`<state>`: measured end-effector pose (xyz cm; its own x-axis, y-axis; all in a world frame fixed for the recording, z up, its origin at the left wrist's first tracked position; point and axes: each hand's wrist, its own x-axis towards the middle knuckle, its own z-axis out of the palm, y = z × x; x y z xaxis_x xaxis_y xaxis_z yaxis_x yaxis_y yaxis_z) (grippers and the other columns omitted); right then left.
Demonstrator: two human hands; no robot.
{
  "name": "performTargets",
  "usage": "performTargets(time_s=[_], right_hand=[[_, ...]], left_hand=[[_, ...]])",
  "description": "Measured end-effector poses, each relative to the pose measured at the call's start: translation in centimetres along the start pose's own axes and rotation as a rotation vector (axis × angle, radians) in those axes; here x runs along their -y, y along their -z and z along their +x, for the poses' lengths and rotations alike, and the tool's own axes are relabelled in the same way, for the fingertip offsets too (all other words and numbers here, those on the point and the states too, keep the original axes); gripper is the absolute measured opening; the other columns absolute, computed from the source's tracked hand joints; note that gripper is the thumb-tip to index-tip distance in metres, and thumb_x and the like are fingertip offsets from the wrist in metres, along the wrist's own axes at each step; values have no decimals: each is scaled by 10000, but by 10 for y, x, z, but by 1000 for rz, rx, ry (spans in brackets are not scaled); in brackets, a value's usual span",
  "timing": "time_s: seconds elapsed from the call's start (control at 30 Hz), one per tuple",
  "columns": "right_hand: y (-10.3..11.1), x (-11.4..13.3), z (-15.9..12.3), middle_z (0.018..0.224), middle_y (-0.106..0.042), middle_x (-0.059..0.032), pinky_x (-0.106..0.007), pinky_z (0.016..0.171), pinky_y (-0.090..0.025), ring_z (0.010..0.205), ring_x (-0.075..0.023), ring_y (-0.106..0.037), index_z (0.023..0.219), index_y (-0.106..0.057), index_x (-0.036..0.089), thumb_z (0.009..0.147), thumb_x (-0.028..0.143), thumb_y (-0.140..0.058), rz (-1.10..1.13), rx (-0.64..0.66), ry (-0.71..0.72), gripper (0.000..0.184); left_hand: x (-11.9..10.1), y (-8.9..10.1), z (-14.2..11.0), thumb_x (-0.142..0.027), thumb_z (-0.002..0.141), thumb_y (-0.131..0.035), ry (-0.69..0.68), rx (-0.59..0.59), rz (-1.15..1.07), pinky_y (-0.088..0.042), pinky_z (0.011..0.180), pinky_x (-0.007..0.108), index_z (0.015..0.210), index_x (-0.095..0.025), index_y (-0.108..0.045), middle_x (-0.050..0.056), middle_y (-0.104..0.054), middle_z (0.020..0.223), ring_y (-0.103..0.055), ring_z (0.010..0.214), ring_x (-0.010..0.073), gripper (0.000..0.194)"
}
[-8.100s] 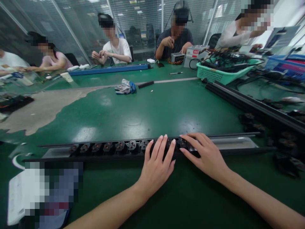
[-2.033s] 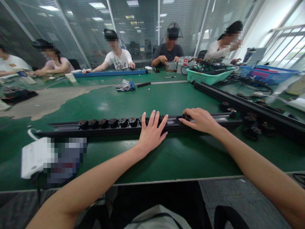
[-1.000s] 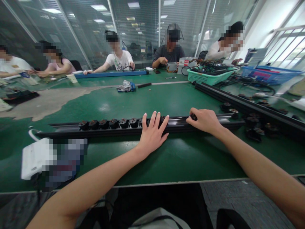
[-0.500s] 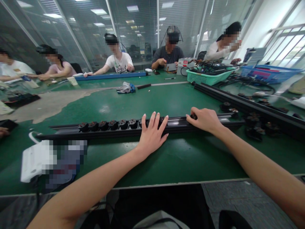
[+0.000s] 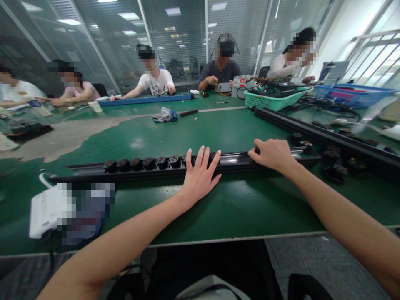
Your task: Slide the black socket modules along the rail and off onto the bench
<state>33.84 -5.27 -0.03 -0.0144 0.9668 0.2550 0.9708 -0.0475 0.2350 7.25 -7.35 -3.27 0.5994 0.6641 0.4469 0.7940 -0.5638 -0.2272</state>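
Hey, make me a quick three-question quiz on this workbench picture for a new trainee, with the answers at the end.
1. Which of the person's own hands lies spread over the row of black rounded socket pieces in the long black channel-shaped rail? A) right B) left C) neither
2. What is heaped in the mint-green perforated plastic basket?
3. True or false: the crumpled grey-and-blue fabric bundle lies on the green table, outside the basket.

Key:
1: B, the left hand.
2: Tangled cables.
3: True.
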Motion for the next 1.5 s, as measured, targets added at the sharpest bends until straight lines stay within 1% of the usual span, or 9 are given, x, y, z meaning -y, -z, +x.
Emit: performTargets(time_s=[0.23,0.57,0.7,0.8,0.9,1.0,1.17,1.37,1.5], right_hand=[[2,1,1,855,-715,-161,-317,616,-252,784,-282,-654,982,-697,160,939,448,-294,-15,13,-2,497],[0,0,6,808,-710,-150,-313,599,-278,736,-280,-662,1012,-674,164,948,417,-304,-1,67,62,453],[-2,-3,6,784,-700,-134,-312,609,-291,717,-278,-647,1048,-661,173,956,482,-301,27,91,89,484],[-8,-4,3,761,-692,-115,-310,611,-287,703,-266,-632,1032,-653,190,956,524,-304,83,45,41,489],[-16,-5,-2,748,-686,-96,-301,601,-274,686,-249,-618,954,-637,202,956,587,-303,155,-25,-26,510],[-22,-6,-7,738,-681,-83,-295,595,-278,668,-239,-612,921,-619,205,943,648,-323,225,-90,-32,534],[-25,-11,-12,740,-686,-57,-297,621,-333,655,-228,-623,996,-605,211,941,595,-395,320,-168,24,441],[-30,-17,-12,792,-706,-64,-307,657,-379,707,-228,-644,934,-620,218,919,518,-460,416,-202,45,341],[-30,-18,-10,769,-697,-63,-305,660,-390,691,-216,-637,910,-620,212,902,490,-480,452,-210,41,311]], left_hand=[[0,0,0,-470,996,-440,2,-4,-1,-88,1199,647,1581,-171,-334,214,-401,1565,-273,1490,366,665],[1,0,-1,-464,996,-442,2,-7,9,-124,1205,630,1581,-175,-337,200,-423,1557,-295,1484,357,661],[1,0,-1,-473,1004,-421,2,6,6,-132,1207,619,1584,-174,-329,197,-425,1556,-304,1480,354,660],[1,0,-1,-478,1005,-415,4,11,-1,-141,1206,611,1584,-168,-330,200,-428,1552,-306,1478,357,662],[1,-1,-1,-477,1004,-422,-3,14,-9,-147,1204,611,1586,-164,-323,204,-427,1550,-303,1478,360,668],[1,-1,-1,-476,1002,-425,-3,12,-12,-145,1205,611,1589,-162,-316,205,-424,1551,-302,1479,360,674],[0,-1,-1,-468,1004,-420,-1,15,-17,-140,1208,610,1589,-158,-314,206,-421,1555,-300,1478,362,671],[0,0,0,-465,1000,-427,1,22,-23,-134,1211,606,1588,-156,-313,202,-424,1552,-300,1481,360,674],[0,-1,0,-469,994,-437,-1,22,-31,-130,1209,613,1585,-156,-322,205,-424,1550,-294,1481,364,679]])
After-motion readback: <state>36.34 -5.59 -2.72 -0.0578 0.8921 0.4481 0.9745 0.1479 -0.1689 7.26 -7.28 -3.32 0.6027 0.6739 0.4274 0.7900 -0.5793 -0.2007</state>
